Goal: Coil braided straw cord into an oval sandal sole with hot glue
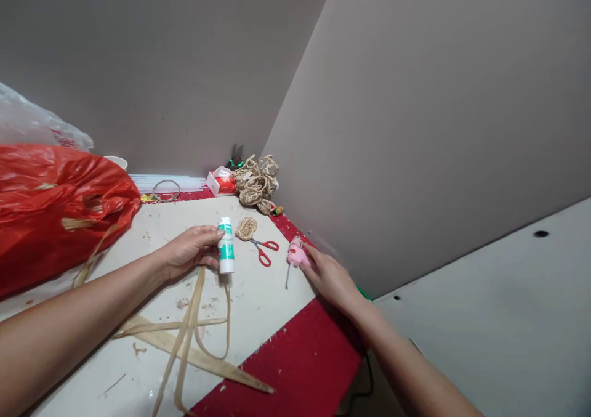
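The left hand (191, 251) grips a glue bottle (226, 245), white with a green label, with its fingers wrapped round the upper part; the bottle stands upright on the desk (258, 309). The right hand (329, 276) reaches out flat, its fingertips touching a pink glue gun (297, 254) that lies just right of the bottle, near the desk's red edge. Whether the hand has closed on the gun I cannot tell; the fingers look stretched rather than curled.

Between the bottle and the gun lie red-handled scissors (264, 249), and touching their blades is a small woven coil (246, 228) of twine. Below the bottle, pale flat strips (189, 331) of leaf spread across the desk towards the viewer, some looped, some straight.

Behind the bottle, in the corner where the walls meet, sits a heap of twine (256, 183) with a red and white box (220, 183) just left of it and dark pliers (237, 156) behind. Further left of the bottle lie a wire ring (166, 190) and a big red plastic bag (55, 207), with a clear bag (32, 121) above it.
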Demonstrator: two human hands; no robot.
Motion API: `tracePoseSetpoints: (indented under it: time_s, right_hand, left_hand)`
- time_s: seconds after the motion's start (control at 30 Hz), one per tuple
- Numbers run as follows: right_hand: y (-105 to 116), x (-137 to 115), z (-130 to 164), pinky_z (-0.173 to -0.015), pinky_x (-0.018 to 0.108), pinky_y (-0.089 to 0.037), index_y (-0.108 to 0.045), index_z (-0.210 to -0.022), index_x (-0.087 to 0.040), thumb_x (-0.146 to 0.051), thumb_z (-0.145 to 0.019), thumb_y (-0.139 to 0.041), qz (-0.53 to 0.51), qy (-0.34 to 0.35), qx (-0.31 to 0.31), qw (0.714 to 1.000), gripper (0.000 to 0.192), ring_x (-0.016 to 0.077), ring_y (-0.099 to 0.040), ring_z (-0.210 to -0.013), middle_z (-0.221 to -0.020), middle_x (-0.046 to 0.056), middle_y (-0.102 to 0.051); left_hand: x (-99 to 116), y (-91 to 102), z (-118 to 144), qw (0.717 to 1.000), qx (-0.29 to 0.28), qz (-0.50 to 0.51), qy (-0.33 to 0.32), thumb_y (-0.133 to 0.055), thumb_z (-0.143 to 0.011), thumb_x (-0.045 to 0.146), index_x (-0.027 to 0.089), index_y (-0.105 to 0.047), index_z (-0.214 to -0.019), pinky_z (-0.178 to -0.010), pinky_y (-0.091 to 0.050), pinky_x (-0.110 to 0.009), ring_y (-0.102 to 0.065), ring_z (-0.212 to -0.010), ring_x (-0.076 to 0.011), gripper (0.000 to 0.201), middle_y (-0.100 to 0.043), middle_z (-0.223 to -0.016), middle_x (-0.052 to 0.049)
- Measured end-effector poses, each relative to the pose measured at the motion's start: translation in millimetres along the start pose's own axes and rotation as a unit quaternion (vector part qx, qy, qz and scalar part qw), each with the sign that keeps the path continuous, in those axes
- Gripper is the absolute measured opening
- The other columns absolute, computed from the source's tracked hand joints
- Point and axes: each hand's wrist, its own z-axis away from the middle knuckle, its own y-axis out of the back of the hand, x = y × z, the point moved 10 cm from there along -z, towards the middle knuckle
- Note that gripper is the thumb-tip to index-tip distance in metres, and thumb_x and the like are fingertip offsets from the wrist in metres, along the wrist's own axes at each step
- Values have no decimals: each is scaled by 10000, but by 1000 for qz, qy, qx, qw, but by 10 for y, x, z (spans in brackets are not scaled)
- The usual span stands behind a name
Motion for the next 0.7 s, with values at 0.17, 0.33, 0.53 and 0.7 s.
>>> tracePoseSetpoints:
  time_s: [0.17, 0.33, 0.53, 0.7]
  right_hand:
    - [143, 26, 20, -793, 421, -501, -519, -1265, -237, -490, -814, -571, -139, -41, 5, 989, 519, 274, -638, -910, -1045, 108, -685]
    - [202, -51, 74, -630, 318, -524, -581, -1010, -222, -524, -798, -605, -368, -95, -40, 924, 370, 177, -604, -639, -731, 35, -644]
    - [2, -19, 53, -561, 260, -509, -625, -938, -175, -424, -760, -691, -469, -132, -74, 870, 314, 136, -552, -577, -687, 28, -609]
    - [-94, 206, -143, -572, 262, -534, -631, -870, -159, -381, -794, -631, -481, -164, -49, 860, 235, 132, -561, -568, -750, 63, -637]
  left_hand:
    - [-89, -30, 4, 999, -25, -12, 23, -713, -748, 356, 127, -592, -789, -566, -503, -223, -559, -601, -100, 262, -581, -693, -13]
    - [-89, -4, 3, 999, -14, -9, 28, -708, -752, 359, 128, -576, -756, -594, -512, -236, -556, -598, -98, 266, -576, -687, -9]
    - [-90, -1, -3, 999, -21, -4, 30, -699, -764, 350, 131, -569, -765, -601, -515, -234, -569, -617, -104, 255, -582, -705, -16]
    - [-95, 24, -7, 999, -15, 4, 28, -709, -756, 340, 127, -567, -761, -599, -523, -251, -576, -615, -110, 256, -593, -710, -21]
